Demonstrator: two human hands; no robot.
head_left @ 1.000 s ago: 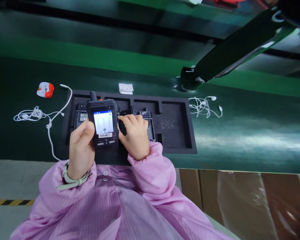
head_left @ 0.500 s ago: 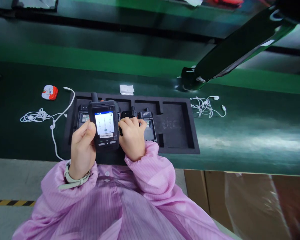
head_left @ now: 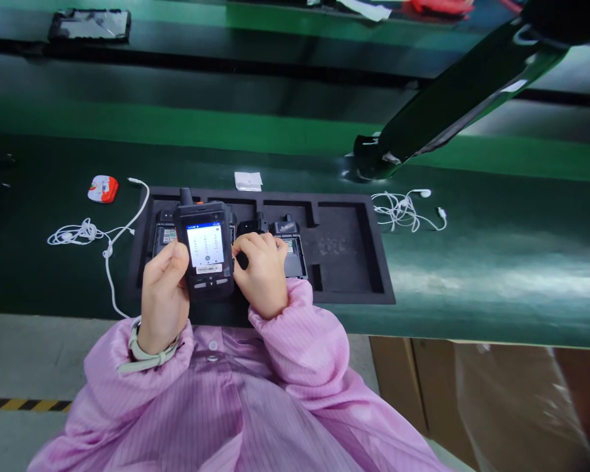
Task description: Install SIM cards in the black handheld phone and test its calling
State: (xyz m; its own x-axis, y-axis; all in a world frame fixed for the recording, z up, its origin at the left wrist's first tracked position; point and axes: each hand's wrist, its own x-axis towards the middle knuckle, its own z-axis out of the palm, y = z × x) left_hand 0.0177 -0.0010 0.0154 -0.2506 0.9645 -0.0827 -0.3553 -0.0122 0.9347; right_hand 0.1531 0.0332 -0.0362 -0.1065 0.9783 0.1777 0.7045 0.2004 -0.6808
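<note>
A black handheld radio (head_left: 207, 275) with a stubby antenna and a lit keypad screen is held upright over the tray by my left hand (head_left: 166, 285), thumb along its left edge. My right hand (head_left: 263, 272) is at the radio's right edge, fingers curled and thumb and index pinched there. Something small and dark shows by these fingertips, but its kind is hidden. Behind the hands, a black foam tray (head_left: 341, 249) bears similar radios, among them an open-backed one (head_left: 295, 259) on the right and another (head_left: 166, 233) on the left.
A white cable (head_left: 109, 262) and coiled earphones (head_left: 81, 233) lie left of the tray, near a red-and-white box (head_left: 103, 189). More white earphones (head_left: 406, 208) lie to the right. Folded paper (head_left: 248, 181) sits behind the tray. A dark post (head_left: 452, 98) slants over the back right.
My view has shifted slightly, bringing more of a dark framed object at the top left into sight. My right fingers have moved a little at the radio's edge; my left still holds it.
</note>
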